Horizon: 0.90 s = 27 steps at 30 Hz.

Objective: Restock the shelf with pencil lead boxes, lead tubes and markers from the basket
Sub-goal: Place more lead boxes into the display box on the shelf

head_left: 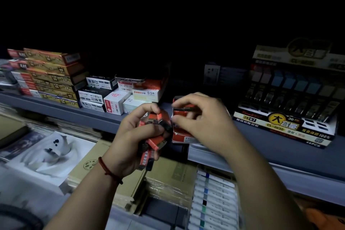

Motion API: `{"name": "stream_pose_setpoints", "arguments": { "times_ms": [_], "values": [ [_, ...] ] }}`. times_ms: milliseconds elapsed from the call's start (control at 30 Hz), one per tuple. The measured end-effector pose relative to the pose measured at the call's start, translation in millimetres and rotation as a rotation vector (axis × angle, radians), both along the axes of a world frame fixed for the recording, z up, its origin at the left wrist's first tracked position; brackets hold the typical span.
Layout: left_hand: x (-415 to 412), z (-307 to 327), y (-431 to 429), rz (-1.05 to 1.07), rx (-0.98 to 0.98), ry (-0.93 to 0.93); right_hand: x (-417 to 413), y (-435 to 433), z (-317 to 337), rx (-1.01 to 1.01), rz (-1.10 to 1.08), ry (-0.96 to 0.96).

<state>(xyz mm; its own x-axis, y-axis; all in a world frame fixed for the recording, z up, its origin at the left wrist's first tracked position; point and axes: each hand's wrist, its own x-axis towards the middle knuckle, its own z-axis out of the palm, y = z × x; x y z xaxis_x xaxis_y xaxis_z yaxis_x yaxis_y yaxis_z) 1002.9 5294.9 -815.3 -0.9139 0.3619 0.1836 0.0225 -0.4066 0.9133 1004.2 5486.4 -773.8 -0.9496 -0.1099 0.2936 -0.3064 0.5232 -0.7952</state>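
Fingers (186,100) of the right hand (201,119) are pressed together in a pinch on a thin dark piece, judged to be a single lead tube (183,109). Its long axis lies roughly level, left to right, across the open mouth of the red box (180,136). That box stands at the front edge of the shelf (93,117), between the white boxes (115,103) and the display carton (285,117). The left hand (134,136) is curled round a bundle of orange tubes (156,136), held steeply with the upper ends toward the box. The bundle is just left of the box; contact cannot be confirmed. The right hand is nearer the box mouth, so the tube likely needs tipping upright to drop in.
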Motion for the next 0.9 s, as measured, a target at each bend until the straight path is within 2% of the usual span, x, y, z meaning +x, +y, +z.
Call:
{"name": "stream_pose_setpoints", "arguments": {
  "times_ms": [100,200,500,600,667,733,800,900],
  "values": [
    [0,2,-1,-0.027,0.014,0.024,11,-4,10,-0.102,0.229,-0.143],
    [0,6,0,-0.016,0.051,0.008,14,-2,14,-0.161,0.292,-0.186],
    [-3,7,2,0.005,-0.047,0.013,11,-5,11,-0.264,0.192,-0.128],
    [-4,6,4,0.010,-0.024,0.009,8,5,14,-0.254,0.098,-0.114],
    [-4,5,5,0.011,0.000,0.005,5,19,15,-0.194,-0.014,-0.082],
    [-5,4,5,0.015,0.002,0.008,2,35,15,-0.028,-0.127,-0.069],
    [-5,4,5,0.014,-0.006,0.012,0,44,11,0.146,-0.168,-0.113],
    [-7,2,5,0.014,-0.014,0.017,-2,42,5,0.257,-0.174,-0.138]
  ]
}}
